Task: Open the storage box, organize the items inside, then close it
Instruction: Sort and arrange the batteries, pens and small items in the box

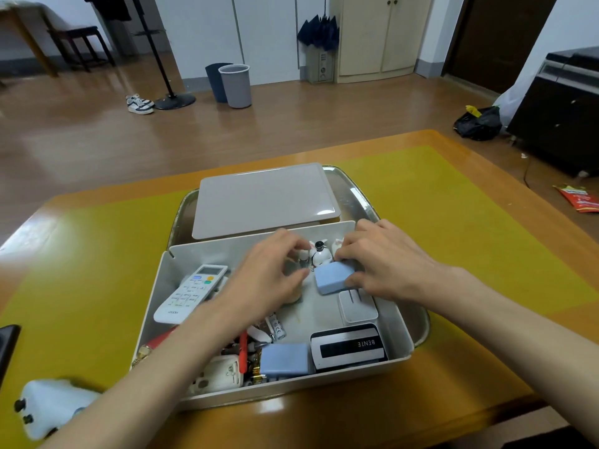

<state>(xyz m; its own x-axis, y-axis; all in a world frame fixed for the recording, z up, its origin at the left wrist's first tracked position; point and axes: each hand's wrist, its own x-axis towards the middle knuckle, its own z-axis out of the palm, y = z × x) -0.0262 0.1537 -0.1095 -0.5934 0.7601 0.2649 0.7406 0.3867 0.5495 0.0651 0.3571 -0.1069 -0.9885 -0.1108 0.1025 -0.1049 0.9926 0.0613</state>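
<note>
The white storage box (403, 332) stands open on a metal tray (359, 192); its grey lid (262, 199) lies flat on the tray behind it. Inside lie a white remote control (191, 293), two light blue blocks (334, 277) (284, 359), a white mouse-like device (356, 306), a black and white case marked BENTE (348, 346), a white plug adapter (220, 374) and small figurines (319, 252). My left hand (265, 277) reaches into the box's far middle, fingers curled by the figurines. My right hand (385, 264) rests on the far blue block, fingertips at a figurine.
A yellow mat (470, 228) covers the wooden table. A white object with black knobs (48, 406) sits at the near left, a dark device (8, 341) at the left edge. Bins, shoes, a coat stand and cabinets stand on the floor beyond.
</note>
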